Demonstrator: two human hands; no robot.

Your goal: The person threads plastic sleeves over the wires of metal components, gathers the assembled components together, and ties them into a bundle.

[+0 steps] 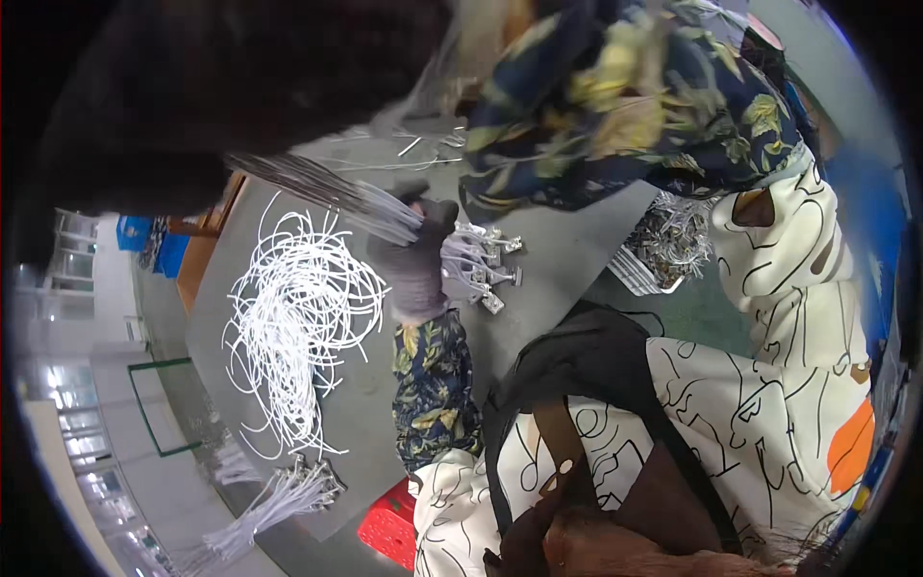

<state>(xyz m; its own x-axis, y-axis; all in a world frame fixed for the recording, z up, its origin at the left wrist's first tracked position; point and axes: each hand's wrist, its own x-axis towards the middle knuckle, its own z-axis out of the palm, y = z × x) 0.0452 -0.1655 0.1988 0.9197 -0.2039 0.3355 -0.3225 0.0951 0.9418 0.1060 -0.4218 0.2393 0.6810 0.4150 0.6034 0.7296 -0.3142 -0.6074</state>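
Grey table (558, 269), white cables (293, 322), green floor (710, 329)

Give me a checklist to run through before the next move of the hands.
1. Left hand closed around the white cable bundle: ok.
2. Metal connectors sticking out of the left hand's right side: ok.
3. Right hand grip: cannot tell; it is dark and blurred.
4. Loose white cables on the table lying straight: not ok; they loop across each other.
5. White tray at right holding metal parts: ok.
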